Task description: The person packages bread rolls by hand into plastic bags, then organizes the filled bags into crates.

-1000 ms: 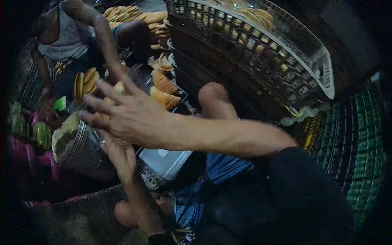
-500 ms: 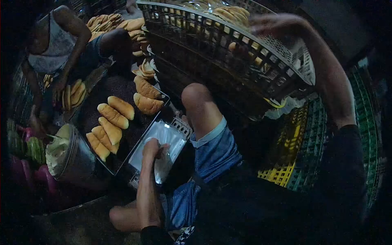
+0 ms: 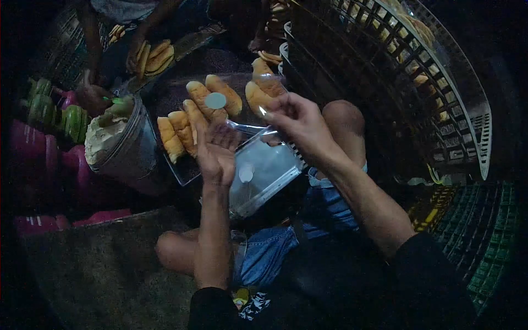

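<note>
Dim light falls on a dark floor (image 3: 121, 264) and on a dark tray (image 3: 184, 179) in front of the seated person, with the clear bag (image 3: 250, 128) above the tray's near right corner. Thumb and fingers of the right hand (image 3: 276, 112) pinch the clear bag at its right side, pressed together on the film. Beside it the left hand (image 3: 219, 147) is turned palm up, its fingers spread; whether they touch the film cannot be told. A pale oval (image 3: 215, 100) shows over the buns (image 3: 195, 118) and seems to be on the film. Just below both hands lies a bag stack (image 3: 267, 175), shiny and flat, with a white spot (image 3: 246, 173) on it. Five buns sit side by side on the left part of the tray, and two more buns (image 3: 256, 98) lie near the right hand. Left of the tray, a bucket (image 3: 140, 160) holds pale cream (image 3: 104, 137) heaped at its mouth, near green ribbed things (image 3: 72, 124) and pink objects (image 3: 33, 146). Across the tray are a co-worker's hands: one (image 3: 92, 93) is blurred beside the bucket, the other (image 3: 132, 58) next to flat bread (image 3: 157, 59). To the right stands a tall crate (image 3: 385, 71) with bread inside, and beyond the person's knee (image 3: 344, 116) are a yellow crate (image 3: 432, 212) and a green crate (image 3: 487, 242).
</note>
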The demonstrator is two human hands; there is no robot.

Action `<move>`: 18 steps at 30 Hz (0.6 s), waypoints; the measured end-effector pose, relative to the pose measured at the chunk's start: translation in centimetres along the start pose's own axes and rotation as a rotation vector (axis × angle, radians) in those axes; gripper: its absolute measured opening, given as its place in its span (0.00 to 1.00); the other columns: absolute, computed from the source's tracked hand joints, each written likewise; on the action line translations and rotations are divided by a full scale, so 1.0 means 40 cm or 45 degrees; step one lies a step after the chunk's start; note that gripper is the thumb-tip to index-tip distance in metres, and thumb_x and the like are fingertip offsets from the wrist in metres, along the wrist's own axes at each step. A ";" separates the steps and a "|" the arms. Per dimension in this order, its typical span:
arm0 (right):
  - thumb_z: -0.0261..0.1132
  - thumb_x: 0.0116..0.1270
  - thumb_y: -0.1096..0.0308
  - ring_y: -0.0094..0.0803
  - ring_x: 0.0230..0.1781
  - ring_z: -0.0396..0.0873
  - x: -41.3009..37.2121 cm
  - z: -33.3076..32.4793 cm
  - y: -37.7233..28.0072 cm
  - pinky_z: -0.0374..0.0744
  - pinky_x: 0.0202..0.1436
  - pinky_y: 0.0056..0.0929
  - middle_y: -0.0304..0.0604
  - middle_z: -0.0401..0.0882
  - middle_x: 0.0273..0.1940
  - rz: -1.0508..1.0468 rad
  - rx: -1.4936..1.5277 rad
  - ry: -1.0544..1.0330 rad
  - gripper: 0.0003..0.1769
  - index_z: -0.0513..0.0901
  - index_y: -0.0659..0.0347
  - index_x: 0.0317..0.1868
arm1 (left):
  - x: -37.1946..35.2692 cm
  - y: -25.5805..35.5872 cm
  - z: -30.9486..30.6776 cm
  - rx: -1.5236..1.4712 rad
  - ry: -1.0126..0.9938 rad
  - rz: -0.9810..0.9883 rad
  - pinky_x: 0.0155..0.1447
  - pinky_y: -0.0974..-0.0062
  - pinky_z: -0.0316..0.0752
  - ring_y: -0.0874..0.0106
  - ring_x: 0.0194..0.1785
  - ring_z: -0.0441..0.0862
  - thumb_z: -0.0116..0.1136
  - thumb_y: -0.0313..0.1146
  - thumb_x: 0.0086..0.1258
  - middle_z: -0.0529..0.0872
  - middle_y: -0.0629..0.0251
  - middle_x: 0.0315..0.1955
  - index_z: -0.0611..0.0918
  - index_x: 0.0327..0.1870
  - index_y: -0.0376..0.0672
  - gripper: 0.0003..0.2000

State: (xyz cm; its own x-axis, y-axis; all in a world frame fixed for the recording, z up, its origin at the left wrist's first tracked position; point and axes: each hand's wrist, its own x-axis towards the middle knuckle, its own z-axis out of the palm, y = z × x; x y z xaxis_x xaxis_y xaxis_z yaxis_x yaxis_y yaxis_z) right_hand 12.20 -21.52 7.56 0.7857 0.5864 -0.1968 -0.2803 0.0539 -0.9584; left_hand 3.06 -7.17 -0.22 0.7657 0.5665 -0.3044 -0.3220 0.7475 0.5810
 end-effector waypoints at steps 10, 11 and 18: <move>0.64 0.65 0.60 0.33 0.45 0.80 0.329 0.049 0.282 0.77 0.50 0.34 0.44 0.83 0.40 -0.806 -1.146 -0.056 0.18 0.80 0.62 0.49 | 0.081 0.216 -0.167 0.183 0.629 0.688 0.48 0.67 0.81 0.65 0.44 0.83 0.52 0.52 0.71 0.83 0.59 0.40 0.74 0.50 0.38 0.23; 0.64 0.64 0.61 0.32 0.45 0.80 0.370 0.044 0.327 0.76 0.51 0.34 0.44 0.83 0.41 -0.932 -1.253 0.001 0.18 0.80 0.63 0.50 | 0.072 0.210 -0.195 0.111 0.613 0.636 0.48 0.66 0.81 0.64 0.45 0.82 0.50 0.54 0.72 0.82 0.58 0.41 0.73 0.52 0.37 0.25; 0.59 0.60 0.67 0.26 0.45 0.78 0.325 -0.112 0.108 0.70 0.55 0.32 0.41 0.84 0.41 -0.062 -0.626 -0.068 0.14 0.85 0.64 0.43 | 0.134 0.181 -0.189 0.393 0.631 0.732 0.51 0.62 0.83 0.56 0.52 0.79 0.36 0.59 0.75 0.72 0.46 0.56 0.65 0.61 0.32 0.33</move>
State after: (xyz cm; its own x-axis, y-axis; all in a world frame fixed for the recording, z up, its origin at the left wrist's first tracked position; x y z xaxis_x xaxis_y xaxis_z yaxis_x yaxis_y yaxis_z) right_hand 23.68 -17.27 -0.07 0.7584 0.6341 -0.1509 0.0593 -0.2977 -0.9528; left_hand 0.61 3.89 -3.36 0.1694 0.9738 -0.1518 -0.3663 0.2052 0.9076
